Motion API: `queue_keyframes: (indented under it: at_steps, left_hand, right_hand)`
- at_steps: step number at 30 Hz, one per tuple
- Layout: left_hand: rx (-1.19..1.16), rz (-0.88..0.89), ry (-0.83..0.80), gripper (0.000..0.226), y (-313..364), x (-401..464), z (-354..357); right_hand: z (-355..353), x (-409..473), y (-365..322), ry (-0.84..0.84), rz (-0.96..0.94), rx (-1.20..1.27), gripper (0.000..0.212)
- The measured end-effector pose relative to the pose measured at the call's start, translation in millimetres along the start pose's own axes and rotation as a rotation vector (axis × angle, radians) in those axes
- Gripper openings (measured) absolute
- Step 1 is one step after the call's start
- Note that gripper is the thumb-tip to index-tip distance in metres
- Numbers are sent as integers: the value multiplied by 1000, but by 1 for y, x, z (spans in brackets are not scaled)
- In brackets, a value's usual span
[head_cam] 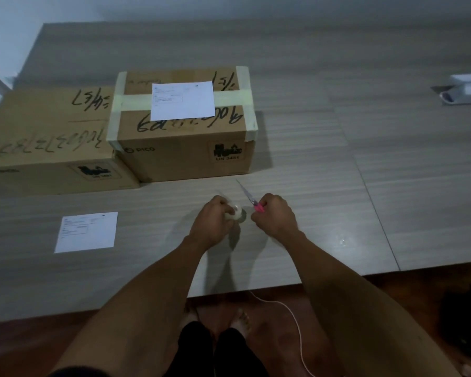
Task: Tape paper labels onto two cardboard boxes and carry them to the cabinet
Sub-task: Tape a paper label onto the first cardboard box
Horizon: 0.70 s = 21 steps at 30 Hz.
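Two cardboard boxes stand side by side on the table. The right box (185, 148) has pale tape across its top and a white paper label (182, 100) lying on it. The left box (52, 137) bears only black handwriting. A second paper label (86, 232) lies flat on the table in front of the left box. My left hand (211, 221) grips a small roll of clear tape (235, 212) just above the table. My right hand (275, 214) holds pink-handled scissors (252, 198), blades pointing away toward the right box.
The grey wood-grain table (337, 172) stretches far to the right, its near edge just ahead of my feet. A white device (465, 89) sits at the far right. A thin white cord (291, 317) trails on the brown floor, and a dark object (465, 319) lies at lower right.
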<state>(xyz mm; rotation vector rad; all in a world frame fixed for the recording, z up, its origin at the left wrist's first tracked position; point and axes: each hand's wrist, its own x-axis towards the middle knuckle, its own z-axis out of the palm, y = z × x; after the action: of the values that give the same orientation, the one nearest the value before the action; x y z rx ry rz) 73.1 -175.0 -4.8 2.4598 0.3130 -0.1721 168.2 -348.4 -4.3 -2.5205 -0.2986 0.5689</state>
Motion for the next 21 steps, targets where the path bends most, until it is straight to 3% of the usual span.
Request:
queue_keyframes:
  at_steps: [8, 15, 21]
  left_hand:
    - [34, 20, 153, 28, 25, -6, -64]
    - [68, 87, 337, 32, 45, -1, -140]
    - [39, 110, 417, 30, 42, 10, -187]
  right_hand:
    - [-43, -16, -49, 86, -153, 167, 14]
    - [-94, -10, -114, 202, -263, 117, 14]
    - [-112, 8, -153, 226, -251, 101, 12]
